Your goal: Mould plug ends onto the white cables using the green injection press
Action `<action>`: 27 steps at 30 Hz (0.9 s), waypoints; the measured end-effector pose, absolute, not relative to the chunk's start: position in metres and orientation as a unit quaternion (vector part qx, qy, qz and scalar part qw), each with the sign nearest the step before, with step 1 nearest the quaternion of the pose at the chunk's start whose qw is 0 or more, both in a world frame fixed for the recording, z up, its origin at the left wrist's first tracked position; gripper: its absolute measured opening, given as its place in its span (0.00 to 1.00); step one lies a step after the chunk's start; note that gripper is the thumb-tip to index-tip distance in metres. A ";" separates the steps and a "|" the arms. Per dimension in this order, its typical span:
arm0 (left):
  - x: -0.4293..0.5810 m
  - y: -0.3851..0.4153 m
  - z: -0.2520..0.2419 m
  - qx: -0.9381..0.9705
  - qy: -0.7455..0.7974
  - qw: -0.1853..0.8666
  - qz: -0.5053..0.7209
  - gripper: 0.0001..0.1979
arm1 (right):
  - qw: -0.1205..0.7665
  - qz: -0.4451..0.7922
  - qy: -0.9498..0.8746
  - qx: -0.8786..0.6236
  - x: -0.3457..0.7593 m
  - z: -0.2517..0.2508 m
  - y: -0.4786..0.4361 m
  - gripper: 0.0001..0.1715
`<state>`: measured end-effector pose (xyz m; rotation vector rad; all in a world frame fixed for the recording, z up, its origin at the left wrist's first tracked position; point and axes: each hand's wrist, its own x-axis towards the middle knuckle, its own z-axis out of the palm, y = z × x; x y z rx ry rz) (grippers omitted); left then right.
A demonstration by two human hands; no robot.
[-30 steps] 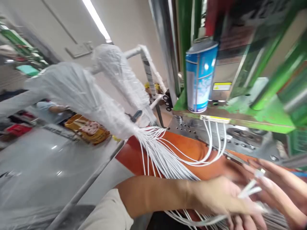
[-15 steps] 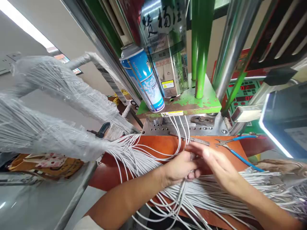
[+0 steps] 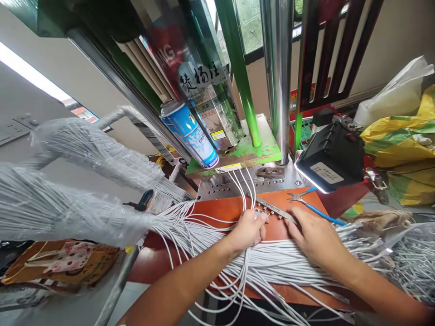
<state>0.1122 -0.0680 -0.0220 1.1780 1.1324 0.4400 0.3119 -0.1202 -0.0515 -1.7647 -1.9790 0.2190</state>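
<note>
Workbench top, orange-brown laminate (image 3: 217,213), lower centre of the frame, set before a green-painted press with a flaking green base plate (image 3: 253,151) and a chrome upright column (image 3: 278,77).

Left hand (image 3: 248,231), centre of the frame: fingers curled in, thumb and fingertips nipping a few small metal-tipped cable ends (image 3: 261,213); the heel rests on the sheaf below.

Right hand (image 3: 314,237), right of centre: palm down, fingers straight and held together, lying on the same sheaf. Its fingertips reach a slim steel bar (image 3: 275,209) that lies aslant on the top; whether they grip it cannot be told.

Sheaf of thin white cables (image 3: 282,265): runs across the lower frame under both hands, with loose loops hanging over the near edge. Four strands rise from the left hand to the perforated steel plate (image 3: 220,185) under the press.

Round about:
- Blue-and-white spray can (image 3: 190,133), tilted, on the base plate, left of centre.
- Blue-handled pliers (image 3: 317,212), just beyond the right hand.
- Black box lamp with lit edge (image 3: 331,156), right of centre.
- Two film-wrapped hanks of white cable (image 3: 68,213), filling the left side.
- Yellow-and-green woven sack (image 3: 401,149), far right.
</note>
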 end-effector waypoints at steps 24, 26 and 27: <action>0.116 -0.049 -0.020 0.510 0.449 0.724 0.121 0.24 | 0.286 0.158 -0.735 -0.593 0.316 -0.044 -0.118 0.18; 0.119 -0.049 -0.022 0.513 0.449 0.721 0.124 0.22 | 0.287 0.150 -0.751 -0.576 0.316 -0.045 -0.119 0.17; 0.120 -0.050 -0.022 0.517 0.451 0.716 0.128 0.22 | 0.289 0.151 -0.760 -0.562 0.316 -0.045 -0.119 0.16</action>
